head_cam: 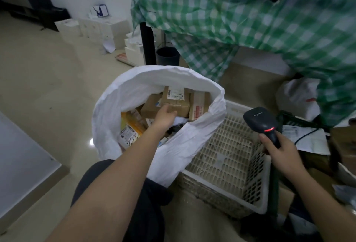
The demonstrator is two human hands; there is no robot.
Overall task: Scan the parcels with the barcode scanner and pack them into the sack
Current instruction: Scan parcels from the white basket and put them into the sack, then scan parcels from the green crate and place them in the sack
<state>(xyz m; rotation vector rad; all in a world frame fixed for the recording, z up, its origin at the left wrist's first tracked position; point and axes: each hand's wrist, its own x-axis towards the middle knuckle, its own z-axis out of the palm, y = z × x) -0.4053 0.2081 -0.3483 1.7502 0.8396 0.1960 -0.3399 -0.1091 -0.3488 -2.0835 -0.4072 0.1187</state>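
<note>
Packing step, by the look of it; left hand deep in wide-mouthed white woven sack, fingers loosely curled on brown cardboard parcel, grip uncertain; right hand clenched round black handheld barcode scanner above seemingly empty white perforated plastic basket; next, probably release, withdraw, look for another unscanned parcel.

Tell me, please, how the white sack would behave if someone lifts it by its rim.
The white sack is probably floppy: its rolled rim is creased and sags. It is likely heavy, since cardboard parcels fill it. The load may shift, because the parcels lie loosely at angles.
</note>
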